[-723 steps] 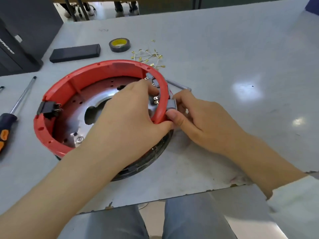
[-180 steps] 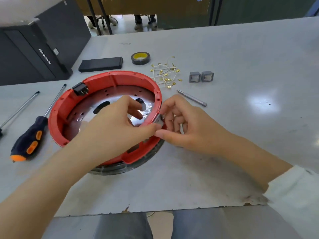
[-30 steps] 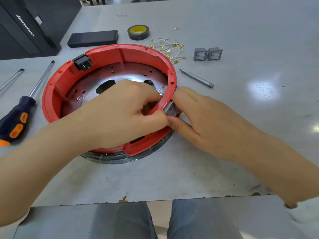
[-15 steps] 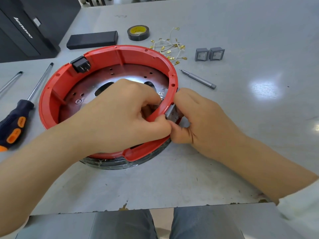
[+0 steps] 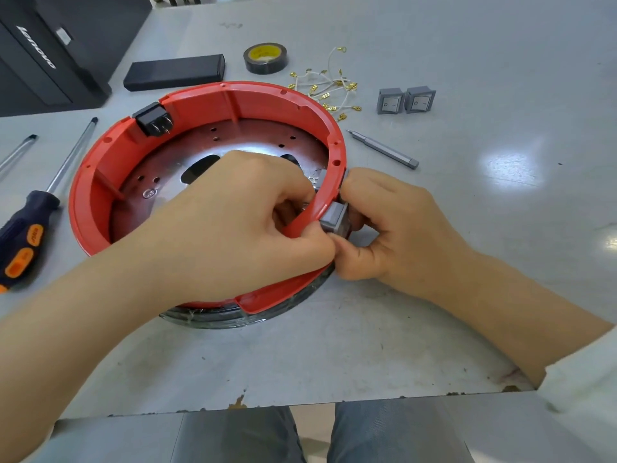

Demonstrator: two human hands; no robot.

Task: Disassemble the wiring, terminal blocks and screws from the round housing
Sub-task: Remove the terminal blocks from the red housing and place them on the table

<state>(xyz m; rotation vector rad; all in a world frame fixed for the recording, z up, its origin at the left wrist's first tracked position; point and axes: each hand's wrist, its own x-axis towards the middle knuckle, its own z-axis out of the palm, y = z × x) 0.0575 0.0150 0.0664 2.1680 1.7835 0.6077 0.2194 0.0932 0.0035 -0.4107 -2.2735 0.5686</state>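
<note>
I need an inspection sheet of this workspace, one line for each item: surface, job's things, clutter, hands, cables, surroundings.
Surface: grey table, chipped at near edge.
Job's things: red housing on table; grey switch in its right wall; black socket in far-left wall; two removed switches set apart.
Clutter: tape roll, black box, screwdriver, metal bit, second shaft.
Hands: left hand inside the housing at the switch; right hand grips the switch from outside.
Cables: loose white wires with gold terminals.
Surroundings: black case at far left.
</note>
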